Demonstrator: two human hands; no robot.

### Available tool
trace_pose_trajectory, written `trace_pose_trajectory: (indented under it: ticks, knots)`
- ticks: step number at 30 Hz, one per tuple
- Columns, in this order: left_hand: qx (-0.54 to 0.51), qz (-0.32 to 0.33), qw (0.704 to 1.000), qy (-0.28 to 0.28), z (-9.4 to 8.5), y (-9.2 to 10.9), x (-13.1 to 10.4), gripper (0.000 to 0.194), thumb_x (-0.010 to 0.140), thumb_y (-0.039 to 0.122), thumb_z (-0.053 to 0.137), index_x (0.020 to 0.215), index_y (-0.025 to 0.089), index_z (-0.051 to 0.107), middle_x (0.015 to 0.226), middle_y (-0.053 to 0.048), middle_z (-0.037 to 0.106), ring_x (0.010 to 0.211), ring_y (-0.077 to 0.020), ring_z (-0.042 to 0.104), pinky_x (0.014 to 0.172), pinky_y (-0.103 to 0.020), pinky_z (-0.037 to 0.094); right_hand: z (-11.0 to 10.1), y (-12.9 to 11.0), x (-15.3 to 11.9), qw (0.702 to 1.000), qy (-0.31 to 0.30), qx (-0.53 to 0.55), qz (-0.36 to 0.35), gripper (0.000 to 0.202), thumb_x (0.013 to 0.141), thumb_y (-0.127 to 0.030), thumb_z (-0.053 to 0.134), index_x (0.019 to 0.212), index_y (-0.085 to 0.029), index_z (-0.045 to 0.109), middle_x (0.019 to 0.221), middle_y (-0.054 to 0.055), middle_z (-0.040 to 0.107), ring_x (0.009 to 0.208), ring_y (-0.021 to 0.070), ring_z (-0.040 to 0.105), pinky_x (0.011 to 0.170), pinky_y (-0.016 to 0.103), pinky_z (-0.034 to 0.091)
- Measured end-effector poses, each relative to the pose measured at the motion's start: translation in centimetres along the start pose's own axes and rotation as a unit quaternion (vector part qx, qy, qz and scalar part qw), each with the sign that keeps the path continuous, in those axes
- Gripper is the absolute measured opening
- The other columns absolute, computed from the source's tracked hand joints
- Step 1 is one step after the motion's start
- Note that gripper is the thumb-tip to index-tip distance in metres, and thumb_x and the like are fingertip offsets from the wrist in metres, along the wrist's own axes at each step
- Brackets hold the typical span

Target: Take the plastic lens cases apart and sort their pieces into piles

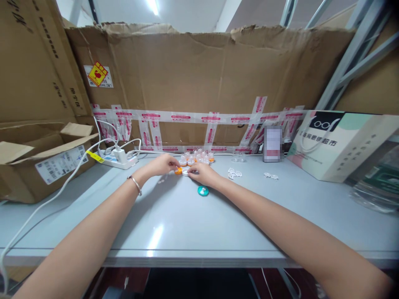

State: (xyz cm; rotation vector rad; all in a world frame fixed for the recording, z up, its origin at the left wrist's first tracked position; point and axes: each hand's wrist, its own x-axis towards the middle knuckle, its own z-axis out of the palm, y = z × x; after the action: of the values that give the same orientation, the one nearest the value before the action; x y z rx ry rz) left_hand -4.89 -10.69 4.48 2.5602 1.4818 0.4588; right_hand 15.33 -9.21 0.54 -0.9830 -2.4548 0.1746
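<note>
My left hand [162, 164], a bracelet at its wrist, is closed with its fingertips on a small orange round piece [178, 171]. Close beside it, my right hand [204, 173] has its fingers pinched at the edge of a small white round piece [185, 172]. The two pieces sit side by side on the table. Just behind the hands stands a cluster of clear domed pieces with orange bases [190, 160]. A teal disc [203, 191] with something white in its middle lies in front of my right hand. Small pale bits [162, 179] lie under my left hand.
White plastic parts [234, 173] and more white parts [271, 176] lie to the right, with clear pieces [238, 158] behind. A phone [272, 145] leans at the back. A power strip [120, 161] and open carton [62, 162] stand left; a paper bag [330, 145] stands right.
</note>
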Motion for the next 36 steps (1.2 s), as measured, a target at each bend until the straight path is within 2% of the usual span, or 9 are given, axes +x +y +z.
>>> trace_pose_trajectory:
  ticks: [2, 6, 14, 20, 23, 25, 28, 32, 36]
  knots:
    - [0.05, -0.029, 0.998, 0.018, -0.7, -0.8, -0.3, 0.028, 0.073, 0.02, 0.046, 0.091, 0.017, 0.067, 0.087, -0.003, 0.069, 0.076, -0.0141, 0.06, 0.068, -0.019, 0.043, 0.0, 0.1, 0.0, 1.0, 0.006, 0.001, 0.0, 0.018, 0.076, -0.022, 0.055, 0.083, -0.016, 0.07, 0.086, 0.007, 0.069, 0.081, 0.0174, 0.059, 0.07, 0.024, 0.04]
    - [0.152, -0.101, 0.983, -0.019, -1.5, -2.6, -1.1, 0.029, 0.069, 0.014, 0.046, 0.088, 0.017, 0.068, 0.088, -0.005, 0.069, 0.078, -0.016, 0.061, 0.067, -0.02, 0.043, -0.1, 0.3, 0.0, 1.0, 0.022, 0.006, 0.007, 0.019, 0.076, -0.019, 0.054, 0.088, -0.014, 0.068, 0.089, 0.008, 0.068, 0.082, 0.0167, 0.059, 0.072, 0.024, 0.041]
    - [0.187, -0.171, 0.967, -0.04, -1.0, -4.7, -1.4, 0.03, 0.061, 0.015, 0.051, 0.085, 0.019, 0.068, 0.087, -0.005, 0.069, 0.076, -0.0182, 0.062, 0.062, -0.021, 0.043, -2.5, 0.4, -0.5, 0.996, 0.06, 0.065, 0.032, 0.016, 0.074, -0.015, 0.054, 0.081, -0.014, 0.068, 0.083, 0.006, 0.068, 0.075, 0.0141, 0.058, 0.069, 0.024, 0.042]
    - [0.203, -0.212, 0.956, -0.024, -1.2, -5.4, -2.1, 0.03, 0.06, 0.017, 0.051, 0.086, 0.018, 0.066, 0.087, -0.008, 0.068, 0.077, -0.0191, 0.062, 0.062, -0.021, 0.042, -5.3, -0.4, -1.4, 0.993, 0.04, 0.101, 0.045, 0.017, 0.075, -0.023, 0.053, 0.08, -0.015, 0.068, 0.08, 0.003, 0.067, 0.07, 0.0123, 0.056, 0.064, 0.022, 0.04]
    - [0.215, -0.223, 0.951, -0.001, -1.6, -4.1, -2.2, 0.029, 0.063, 0.021, 0.052, 0.088, 0.016, 0.065, 0.093, -0.012, 0.065, 0.082, -0.0237, 0.061, 0.064, -0.026, 0.043, -6.5, -0.9, -2.4, 0.994, -0.013, 0.095, 0.059, 0.02, 0.075, -0.028, 0.053, 0.077, -0.014, 0.068, 0.075, 0.002, 0.066, 0.067, 0.0125, 0.054, 0.061, 0.022, 0.039]
    - [0.213, -0.206, 0.955, 0.022, -1.8, -2.2, -2.1, 0.029, 0.067, 0.024, 0.05, 0.092, 0.015, 0.063, 0.098, -0.013, 0.064, 0.087, -0.0247, 0.059, 0.068, -0.027, 0.042, -7.2, -1.1, -3.3, 0.991, -0.062, 0.094, 0.068, 0.02, 0.074, -0.029, 0.054, 0.075, -0.015, 0.067, 0.074, 0.002, 0.065, 0.067, 0.0127, 0.054, 0.061, 0.023, 0.039]
    - [0.125, -0.075, 0.989, 0.023, -1.3, 1.6, -1.9, 0.025, 0.073, 0.028, 0.049, 0.09, 0.015, 0.062, 0.093, -0.008, 0.064, 0.084, -0.0189, 0.058, 0.072, -0.025, 0.041, -7.7, -1.3, -4.2, 0.981, -0.142, 0.117, 0.061, 0.018, 0.073, -0.03, 0.057, 0.078, -0.016, 0.066, 0.08, 0.003, 0.066, 0.072, 0.0132, 0.056, 0.064, 0.023, 0.041]
    - [-0.05, 0.039, 0.996, -0.057, 1.2, 5.9, -2.0, 0.037, 0.072, 0.048, 0.054, 0.089, 0.016, 0.06, 0.087, -0.004, 0.063, 0.075, -0.0151, 0.056, 0.065, -0.022, 0.041, -8.0, -1.4, -4.6, 0.971, -0.204, 0.122, 0.03, 0.021, 0.072, -0.03, 0.059, 0.087, -0.017, 0.064, 0.083, 0.003, 0.064, 0.074, 0.0127, 0.056, 0.065, 0.022, 0.042]
    - [-0.07, 0.056, 0.995, -0.037, 4.0, 7.3, -1.9, 0.054, 0.059, 0.061, 0.061, 0.087, 0.016, 0.056, 0.086, -0.004, 0.059, 0.074, -0.0158, 0.052, 0.061, -0.024, 0.039, -7.6, -1.2, -4.7, 0.961, -0.256, 0.105, 0.025, 0.028, 0.068, -0.033, 0.063, 0.093, -0.018, 0.063, 0.082, 0.001, 0.062, 0.071, 0.0116, 0.054, 0.06, 0.021, 0.041]
